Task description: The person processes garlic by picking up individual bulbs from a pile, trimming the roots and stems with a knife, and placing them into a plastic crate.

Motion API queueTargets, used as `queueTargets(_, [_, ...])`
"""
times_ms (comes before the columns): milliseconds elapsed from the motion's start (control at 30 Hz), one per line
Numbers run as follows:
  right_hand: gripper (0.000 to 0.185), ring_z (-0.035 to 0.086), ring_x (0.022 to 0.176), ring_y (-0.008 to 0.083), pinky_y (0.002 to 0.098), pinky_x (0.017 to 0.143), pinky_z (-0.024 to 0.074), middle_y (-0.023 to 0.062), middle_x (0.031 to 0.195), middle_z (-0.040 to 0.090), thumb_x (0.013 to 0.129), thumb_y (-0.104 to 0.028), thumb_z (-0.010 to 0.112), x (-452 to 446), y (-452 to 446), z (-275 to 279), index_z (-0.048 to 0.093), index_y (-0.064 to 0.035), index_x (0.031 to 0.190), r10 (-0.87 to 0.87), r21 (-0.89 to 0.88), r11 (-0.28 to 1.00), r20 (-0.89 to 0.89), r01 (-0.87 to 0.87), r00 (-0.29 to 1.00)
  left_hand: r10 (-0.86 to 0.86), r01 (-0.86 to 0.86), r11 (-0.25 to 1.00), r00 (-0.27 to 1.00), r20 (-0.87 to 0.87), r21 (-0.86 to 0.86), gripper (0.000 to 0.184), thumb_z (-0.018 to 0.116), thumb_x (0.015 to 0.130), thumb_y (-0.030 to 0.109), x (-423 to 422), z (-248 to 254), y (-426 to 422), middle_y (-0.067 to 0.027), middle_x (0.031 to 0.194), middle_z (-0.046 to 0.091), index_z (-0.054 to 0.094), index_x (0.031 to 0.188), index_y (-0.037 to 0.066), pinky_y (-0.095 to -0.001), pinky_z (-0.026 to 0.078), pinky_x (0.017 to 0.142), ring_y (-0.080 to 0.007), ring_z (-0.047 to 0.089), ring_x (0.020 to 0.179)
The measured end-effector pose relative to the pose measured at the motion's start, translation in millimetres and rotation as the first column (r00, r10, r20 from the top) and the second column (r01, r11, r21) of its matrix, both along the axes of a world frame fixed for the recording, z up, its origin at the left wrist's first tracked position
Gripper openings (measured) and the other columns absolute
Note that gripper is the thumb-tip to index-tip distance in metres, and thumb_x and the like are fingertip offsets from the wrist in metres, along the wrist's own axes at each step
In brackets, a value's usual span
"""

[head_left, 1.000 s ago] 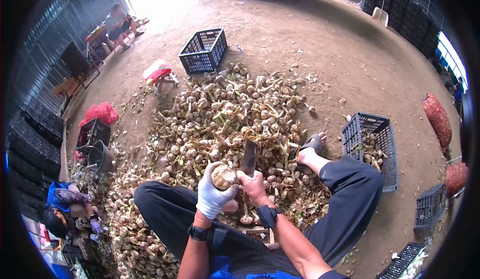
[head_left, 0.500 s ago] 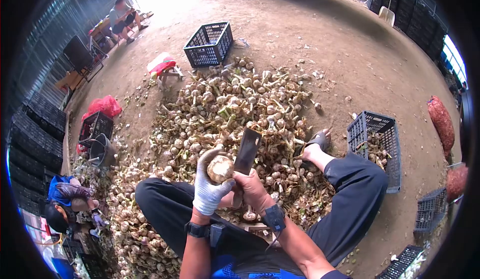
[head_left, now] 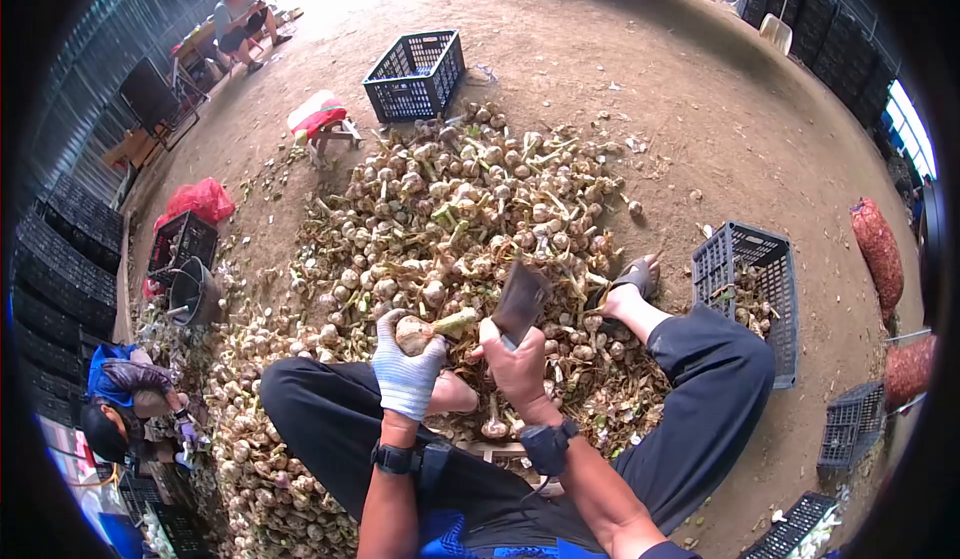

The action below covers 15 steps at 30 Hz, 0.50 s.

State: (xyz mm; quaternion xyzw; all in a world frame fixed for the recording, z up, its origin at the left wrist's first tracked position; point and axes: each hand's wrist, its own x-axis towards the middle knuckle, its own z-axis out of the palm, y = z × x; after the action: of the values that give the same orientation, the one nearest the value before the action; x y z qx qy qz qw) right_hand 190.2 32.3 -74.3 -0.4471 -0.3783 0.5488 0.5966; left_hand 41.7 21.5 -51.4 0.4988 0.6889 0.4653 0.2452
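My left hand [head_left: 405, 374], in a white knit glove, is closed round a garlic bulb [head_left: 412, 337]. Its thick stem [head_left: 455, 321] points right, toward my other hand. Bare and closed, my right hand [head_left: 515, 359] grips a cleaver [head_left: 522, 299] by its handle, most of which the fingers hide. The dark, broad blade stands up, blurred by motion, just right of the stem's tip, and does not appear to touch it. Beyond both hands spreads a heap of garlic with stems [head_left: 470, 199].
A black crate [head_left: 415, 89] stands behind the heap, beside a small stool [head_left: 325, 124]. Another crate [head_left: 745, 304], holding some garlic, is right of my foot. At left, a co-worker [head_left: 130, 399] bends over beside a bucket [head_left: 193, 294]. Red mesh sacks [head_left: 878, 254] lie far right.
The bulb has turned from its pale round face toward me to lying sideways, stem to the right. My hands have moved apart, and the cleaver has shifted right and tilted.
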Motion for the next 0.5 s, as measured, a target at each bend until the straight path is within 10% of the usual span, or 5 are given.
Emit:
queueTargets(100, [0.014,0.056,0.058,0.0273,0.0352,0.056,0.046,0.0123,0.07,0.057,0.081,-0.008,0.068,1.1,1.1,-3.1,0.058,0.0015,0.078,-0.087,0.297,0.952,0.507,-0.079,0.857,0.002,0.012,0.998,0.969,0.247,-0.054,0.052,0.078,0.073,0.013,-0.4,-20.5,0.2,-0.0093,0.089,0.068,0.055,0.118,0.002,-0.0325,0.055,0.076,-0.018,0.066,0.08])
queueTargets(133, [0.018,0.054,0.065,0.0383,0.0409,0.057,0.0427,0.0188,0.073,0.051,0.076,-0.009,0.07,-1.4,1.3,-9.2,0.054,0.0005,0.077,-0.084,0.329,0.94,0.489,-0.094,0.868,-0.001,0.017,0.998,0.974,0.229,-0.068,0.049,0.078,0.074,0.013,2.2,-18.3,-0.2,-0.0086,0.089,0.068,0.056,0.116,0.002,-0.0309,0.055,0.072,-0.0157,0.066,0.077])
queueTargets(500, [0.016,0.056,0.062,0.0372,0.0408,0.055,0.0444,0.0176,0.071,0.055,0.075,-0.004,0.068,-8.1,-1.4,-44.6,0.053,-0.0003,0.071,-0.228,0.354,0.935,0.523,0.034,0.822,-0.072,0.248,0.959,0.68,0.729,-0.137,0.028,0.066,0.082,0.015,3.0,-7.3,-6.9,-0.0025,0.074,0.057,0.056,0.105,0.002,-0.0241,0.045,0.045,-0.0111,0.054,0.054])
